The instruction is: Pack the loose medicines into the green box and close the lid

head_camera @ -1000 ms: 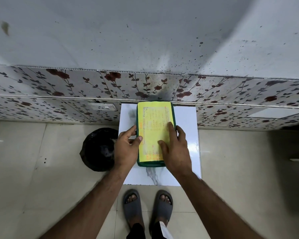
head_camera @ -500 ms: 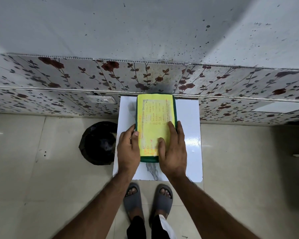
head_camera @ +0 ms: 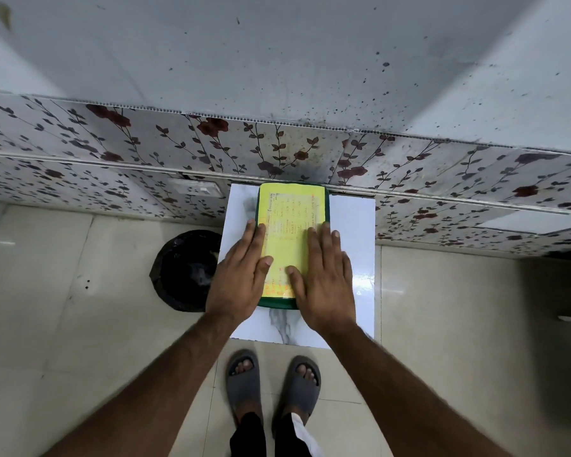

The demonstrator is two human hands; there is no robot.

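Observation:
The green box [head_camera: 291,206] lies shut on a small white marble-look table [head_camera: 352,225], its yellow printed lid facing up and its far end near the wall. My left hand [head_camera: 240,276] rests flat on the lid's left edge, fingers straight and close together. My right hand [head_camera: 324,279] lies flat on the right half of the lid, thumb pointing inward. Both palms cover the box's near corners. No loose medicines are in sight.
A round black bin [head_camera: 184,269] stands on the floor just left of the table. A white wall socket [head_camera: 195,189] sits on the flowered tile wall behind it. My feet in grey sandals [head_camera: 244,374] stand at the table's near edge.
My left hand has gone from holding the box's left side to lying flat on the lid. My right hand has spread flatter on the lid's right half. The box stays in place.

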